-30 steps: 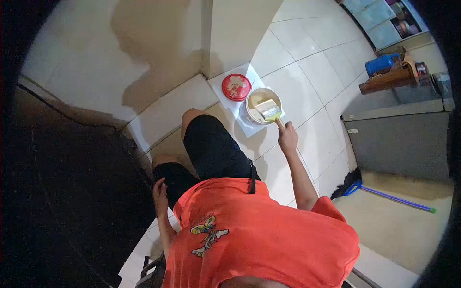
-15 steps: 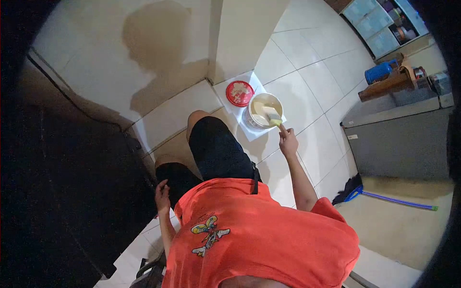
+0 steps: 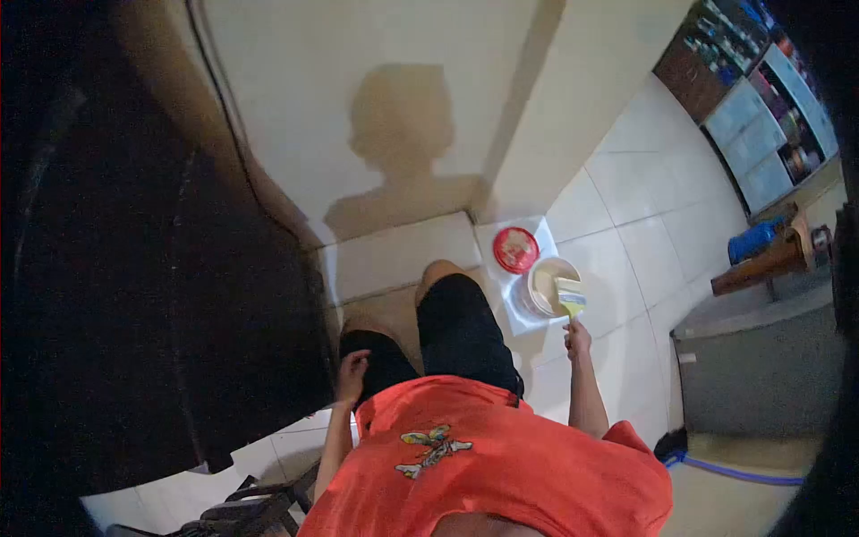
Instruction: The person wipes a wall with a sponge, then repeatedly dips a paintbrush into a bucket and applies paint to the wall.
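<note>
My right hand (image 3: 578, 339) is closed around the handle of a wide paintbrush (image 3: 572, 301) with a yellow-green handle. The brush head is over the right rim of an open white bucket (image 3: 528, 295) with cream-coloured paint inside. Beside the bucket, a red lid (image 3: 516, 250) smeared with pale paint lies on a white sheet (image 3: 526, 324) spread on the floor. My left hand (image 3: 352, 374) rests by my thigh on the dark shorts (image 3: 461, 322), fingers loosely apart, holding nothing.
A pale wall (image 3: 295, 134) with a low white ledge (image 3: 403, 251) faces me. Large dark furniture (image 3: 134, 313) stands left, a black chair (image 3: 259, 512) behind it. To the right are a grey appliance (image 3: 761, 380), a blue-handled broom (image 3: 743, 473) and a shelf cabinet (image 3: 747, 134).
The view has turned, so everything sits further right and lower. My right hand has raised the brush from inside the bucket to its rim. My left hand stays by my thigh.
</note>
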`<state>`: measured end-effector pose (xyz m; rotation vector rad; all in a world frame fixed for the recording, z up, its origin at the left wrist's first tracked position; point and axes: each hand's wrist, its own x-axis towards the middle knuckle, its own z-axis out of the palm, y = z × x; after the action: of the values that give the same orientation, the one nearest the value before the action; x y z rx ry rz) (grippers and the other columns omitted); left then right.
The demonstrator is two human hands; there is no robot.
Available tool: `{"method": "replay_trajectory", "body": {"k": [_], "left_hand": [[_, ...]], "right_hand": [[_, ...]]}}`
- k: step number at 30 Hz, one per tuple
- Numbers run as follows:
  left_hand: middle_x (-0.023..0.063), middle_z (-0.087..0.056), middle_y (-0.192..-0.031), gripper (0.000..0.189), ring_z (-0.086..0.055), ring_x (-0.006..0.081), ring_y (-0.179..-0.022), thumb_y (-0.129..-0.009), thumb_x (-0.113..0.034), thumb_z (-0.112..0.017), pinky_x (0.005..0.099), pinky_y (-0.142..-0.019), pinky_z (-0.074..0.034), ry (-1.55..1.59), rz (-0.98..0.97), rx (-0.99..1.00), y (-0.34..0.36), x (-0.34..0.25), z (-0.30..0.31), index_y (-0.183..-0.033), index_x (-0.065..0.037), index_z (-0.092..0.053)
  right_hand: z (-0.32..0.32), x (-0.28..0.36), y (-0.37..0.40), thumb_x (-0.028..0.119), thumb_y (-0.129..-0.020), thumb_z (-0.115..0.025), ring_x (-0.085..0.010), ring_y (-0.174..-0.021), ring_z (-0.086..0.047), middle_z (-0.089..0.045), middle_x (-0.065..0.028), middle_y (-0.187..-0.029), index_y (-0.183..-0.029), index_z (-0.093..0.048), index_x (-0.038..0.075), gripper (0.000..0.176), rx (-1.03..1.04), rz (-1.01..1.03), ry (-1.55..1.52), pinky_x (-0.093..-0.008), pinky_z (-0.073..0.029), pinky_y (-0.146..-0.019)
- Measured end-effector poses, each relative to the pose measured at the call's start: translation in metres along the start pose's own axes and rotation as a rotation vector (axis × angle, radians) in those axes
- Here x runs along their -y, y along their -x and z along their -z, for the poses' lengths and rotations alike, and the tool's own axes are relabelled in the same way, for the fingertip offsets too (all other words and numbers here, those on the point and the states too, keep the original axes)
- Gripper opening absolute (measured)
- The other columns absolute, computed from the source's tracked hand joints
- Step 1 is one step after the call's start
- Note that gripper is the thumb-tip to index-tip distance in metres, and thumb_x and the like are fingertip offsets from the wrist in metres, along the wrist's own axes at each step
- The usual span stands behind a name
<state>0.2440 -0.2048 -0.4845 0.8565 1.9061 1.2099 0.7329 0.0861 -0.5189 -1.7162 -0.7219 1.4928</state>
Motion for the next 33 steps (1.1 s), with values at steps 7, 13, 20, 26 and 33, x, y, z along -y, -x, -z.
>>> {"method": "replay_trajectory", "body": {"k": [7, 13, 20, 26, 33], "left_hand": [[0.0108, -0.06, -0.1, 0.023, -0.057, 0.0194, -0.09, -0.089, -0.015, -0.052, 0.0308, -0.081, -0.044, -0.027, 0.085, 0.079, 0.0, -0.018, -0.013, -0.108, -0.006, -0.059], [0.0107, -0.059, -0.096, 0.017, -0.057, 0.0283, -0.089, -0.086, -0.018, -0.053, 0.0379, -0.082, -0.044, -0.291, -0.162, 0.068, -0.009, -0.003, -0.035, -0.099, -0.01, -0.062], [0.0053, -0.058, -0.102, 0.014, -0.051, 0.0291, -0.099, -0.081, -0.019, -0.055, 0.0435, -0.087, -0.04, -0.567, -0.222, -0.008, -0.008, -0.007, -0.039, -0.092, -0.016, -0.063], [0.0053, -0.058, -0.101, 0.014, -0.052, 0.0295, -0.097, -0.081, -0.018, -0.056, 0.0427, -0.086, -0.04, -0.453, -0.258, -0.034, -0.008, -0.001, -0.038, -0.092, -0.016, -0.063], [0.0053, -0.058, -0.101, 0.014, -0.051, 0.0291, -0.097, -0.081, -0.018, -0.055, 0.0418, -0.085, -0.04, -0.433, -0.273, -0.069, -0.003, -0.004, -0.036, -0.093, -0.015, -0.063]], "right_hand": [[-0.087, 0.085, 0.001, 0.029, -0.09, -0.051, -0.0115, -0.049, -0.049, -0.057, -0.005, -0.072, -0.102, -0.056, 0.005, 0.027, 0.118, 0.297, -0.088, -0.0233, -0.039, -0.043], [-0.252, 0.142, 0.021, 0.023, -0.08, -0.065, -0.0248, -0.066, -0.056, -0.058, -0.015, -0.077, -0.109, -0.051, 0.001, 0.039, -0.037, 1.106, 0.458, -0.0354, -0.045, -0.059], [-0.389, 0.229, 0.168, 0.013, -0.079, -0.061, -0.0354, -0.081, -0.058, -0.057, -0.0192, -0.086, -0.112, -0.052, 0.009, 0.035, 0.028, 1.457, 0.523, -0.0404, -0.047, -0.068], [-0.442, 0.327, 0.265, 0.011, -0.084, -0.05, -0.0337, -0.077, -0.058, -0.054, -0.0189, -0.086, -0.115, -0.056, 0.014, 0.032, -0.15, 1.664, 0.723, -0.0426, -0.048, -0.065], [-0.503, 0.278, 0.223, 0.003, -0.083, -0.044, -0.038, -0.077, -0.058, -0.049, -0.0245, -0.093, -0.124, -0.046, 0.012, 0.042, -0.236, 1.543, 0.861, -0.0429, -0.05, -0.064]]}}
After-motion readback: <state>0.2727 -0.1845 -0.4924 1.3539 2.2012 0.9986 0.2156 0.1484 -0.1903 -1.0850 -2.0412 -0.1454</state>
